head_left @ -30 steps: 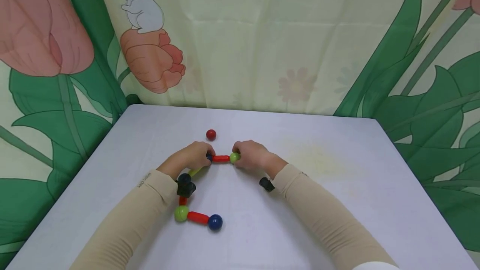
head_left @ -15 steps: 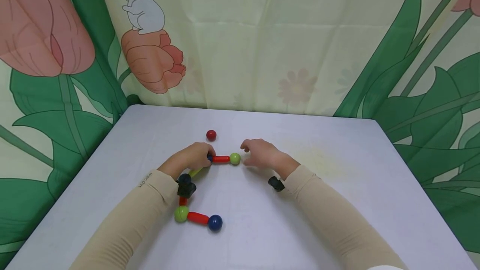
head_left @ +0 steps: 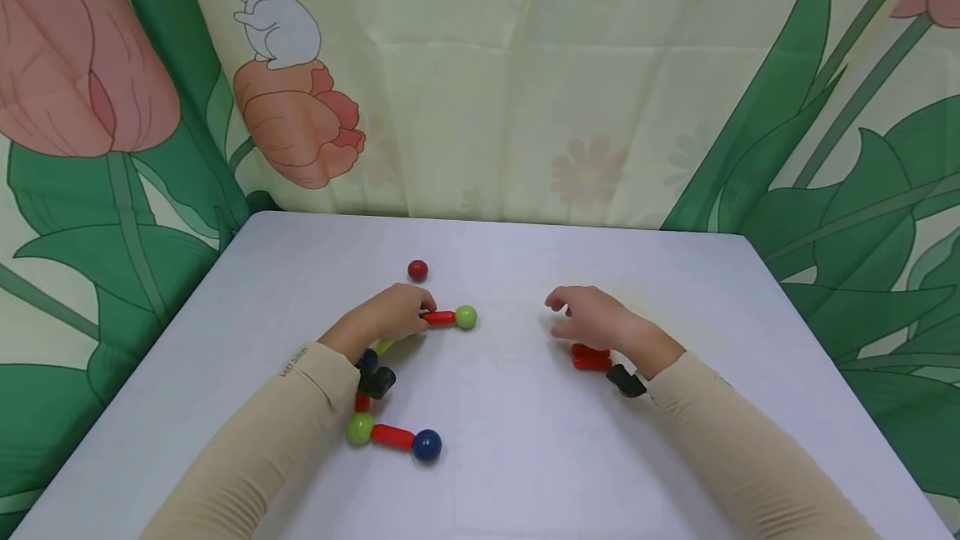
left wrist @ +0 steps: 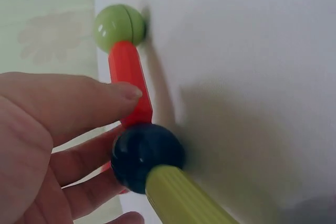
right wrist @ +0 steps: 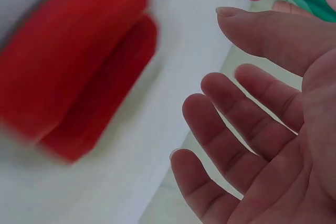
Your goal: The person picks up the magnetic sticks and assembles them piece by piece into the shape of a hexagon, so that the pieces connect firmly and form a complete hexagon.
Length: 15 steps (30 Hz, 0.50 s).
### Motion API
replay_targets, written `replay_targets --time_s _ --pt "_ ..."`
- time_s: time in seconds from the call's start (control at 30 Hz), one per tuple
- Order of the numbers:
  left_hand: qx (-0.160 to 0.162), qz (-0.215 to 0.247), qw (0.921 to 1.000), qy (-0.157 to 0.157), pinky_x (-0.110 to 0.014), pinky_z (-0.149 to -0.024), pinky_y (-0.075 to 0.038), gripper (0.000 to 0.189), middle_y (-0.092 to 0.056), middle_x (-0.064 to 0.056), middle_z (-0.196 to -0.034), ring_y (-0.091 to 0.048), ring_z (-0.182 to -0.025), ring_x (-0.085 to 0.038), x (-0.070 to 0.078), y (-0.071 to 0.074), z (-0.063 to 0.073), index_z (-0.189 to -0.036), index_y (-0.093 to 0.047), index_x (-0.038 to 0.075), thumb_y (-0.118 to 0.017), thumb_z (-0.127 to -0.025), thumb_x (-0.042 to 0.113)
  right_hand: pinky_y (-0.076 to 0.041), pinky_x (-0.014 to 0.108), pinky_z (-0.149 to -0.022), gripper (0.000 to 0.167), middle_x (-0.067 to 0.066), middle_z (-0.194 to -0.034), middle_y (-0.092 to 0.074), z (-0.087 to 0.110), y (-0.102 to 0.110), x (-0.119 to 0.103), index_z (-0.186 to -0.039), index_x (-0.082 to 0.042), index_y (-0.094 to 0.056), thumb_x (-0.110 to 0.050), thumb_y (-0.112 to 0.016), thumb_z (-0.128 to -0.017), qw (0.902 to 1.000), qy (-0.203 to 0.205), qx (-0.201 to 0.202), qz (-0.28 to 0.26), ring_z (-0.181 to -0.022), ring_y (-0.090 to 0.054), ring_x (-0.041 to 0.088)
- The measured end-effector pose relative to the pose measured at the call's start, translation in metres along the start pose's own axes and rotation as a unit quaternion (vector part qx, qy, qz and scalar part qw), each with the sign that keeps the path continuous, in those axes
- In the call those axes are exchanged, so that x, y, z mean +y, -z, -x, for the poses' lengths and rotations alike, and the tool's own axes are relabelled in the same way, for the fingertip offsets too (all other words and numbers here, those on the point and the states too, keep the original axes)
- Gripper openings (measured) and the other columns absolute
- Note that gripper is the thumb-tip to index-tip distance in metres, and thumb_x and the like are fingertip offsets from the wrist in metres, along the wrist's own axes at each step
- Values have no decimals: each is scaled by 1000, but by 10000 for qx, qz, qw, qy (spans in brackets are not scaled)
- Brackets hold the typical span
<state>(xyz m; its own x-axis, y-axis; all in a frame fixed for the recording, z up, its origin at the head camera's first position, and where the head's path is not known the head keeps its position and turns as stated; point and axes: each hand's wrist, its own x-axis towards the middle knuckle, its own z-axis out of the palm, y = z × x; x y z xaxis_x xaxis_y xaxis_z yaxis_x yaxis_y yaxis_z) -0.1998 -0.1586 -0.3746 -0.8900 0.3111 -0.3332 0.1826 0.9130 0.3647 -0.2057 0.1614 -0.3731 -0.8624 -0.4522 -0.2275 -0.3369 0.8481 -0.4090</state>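
My left hand (head_left: 386,312) grips a chain of building sticks and balls where a red stick (left wrist: 126,64) meets a dark blue ball (left wrist: 144,153). In the left wrist view its thumb lies on the stick and its fingers sit behind the ball. A light green ball (head_left: 466,317) caps the stick's far end, and a yellow-green stick (left wrist: 184,195) leaves the blue ball on the other side. My right hand (head_left: 603,325), fingers apart and holding nothing, hovers near two red sticks (head_left: 591,363) lying side by side; they look blurred in the right wrist view.
Toward the front left, the chain continues through another blue ball (head_left: 367,359), a green ball (head_left: 360,428), a red stick (head_left: 392,437) and a blue end ball (head_left: 427,446). A loose red ball (head_left: 417,271) lies behind my left hand on the white table (head_left: 510,457). A printed curtain (head_left: 465,107) hangs behind.
My right hand has let go of the light green ball and moved right. Two red sticks now show beneath it. The left hand stays at the chain.
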Motion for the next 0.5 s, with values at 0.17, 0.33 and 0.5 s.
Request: replay_targets --time_s 0.17,0.33,0.5 --pt "134 -123 9997 -169 -40 -94 -49 29 -66 -6 -104 -57 -94 -23 5 -2 -2 -121 -69 6 -70 -92 8 -54 39 -82 37 9 -115 -64 22 0 21 -125 -5 -62 -15 -68 -90 9997 -149 62 -194 -105 -59 30" --pt "232 -145 9993 -266 -39 -92 -50 25 -65 -5 -100 -57 -92 -23 8 -5 -4 -118 -70 7 -69 -93 7 -53 40 -84 36 7 -113 -65 38 0 36 -124 -4 -63 -14 -70 -90 9993 -195 135 -287 -105 -59 29" --pt "374 -135 9983 -432 -38 -90 -50 20 -65 -4 -96 -57 -89 -22 8 -8 -6 -112 -71 7 -67 -92 4 -54 39 -83 35 6 -111 -65 44 -2 42 -122 -3 -63 -12 -71 -89 9988 -263 101 -398 -103 -58 28"
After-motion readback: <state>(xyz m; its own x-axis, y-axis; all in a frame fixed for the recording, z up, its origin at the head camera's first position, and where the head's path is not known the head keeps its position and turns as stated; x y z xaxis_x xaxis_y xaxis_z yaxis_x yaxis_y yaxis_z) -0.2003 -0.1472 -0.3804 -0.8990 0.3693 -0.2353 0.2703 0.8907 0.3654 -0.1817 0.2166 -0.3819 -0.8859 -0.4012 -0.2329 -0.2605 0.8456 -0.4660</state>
